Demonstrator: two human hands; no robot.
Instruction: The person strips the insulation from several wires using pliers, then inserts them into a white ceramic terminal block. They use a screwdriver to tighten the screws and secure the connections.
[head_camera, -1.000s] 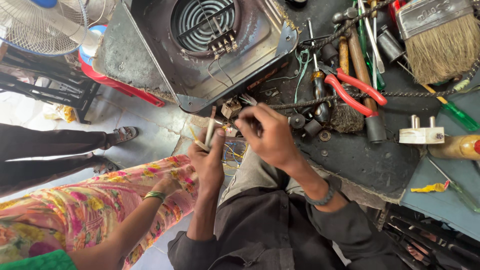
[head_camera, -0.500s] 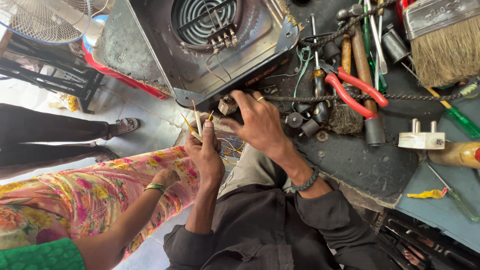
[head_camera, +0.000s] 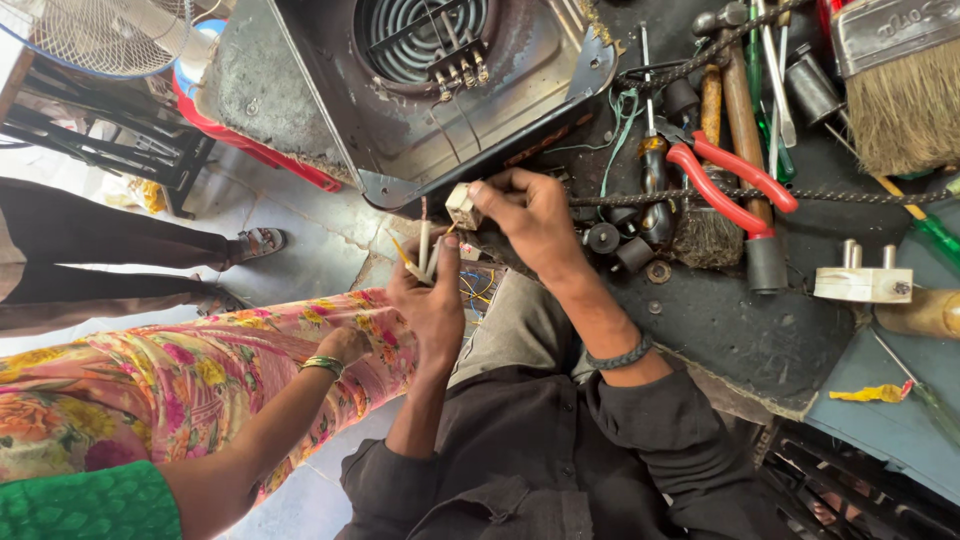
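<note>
Two bare hands work at the bench edge: the right hand (head_camera: 525, 215) pinches a small cream connector block (head_camera: 461, 206) between thumb and fingertips, and the left hand (head_camera: 432, 300) just below is closed on a bundle of white and yellow wires (head_camera: 422, 252). Keeping the block steady while feeding one wire straight seems wise. One red-handled pliers (head_camera: 725, 180) lies beyond the grip.

Daylight, bright and diffuse, from the left. Floor (head_camera: 300, 215) near blown out; workbench (head_camera: 760, 340) darker, evenly lit. Shadows soft. Mild sheen on metal heater casing (head_camera: 330, 90). Focus sharp centrally; wide-angle bending at edges.
</note>
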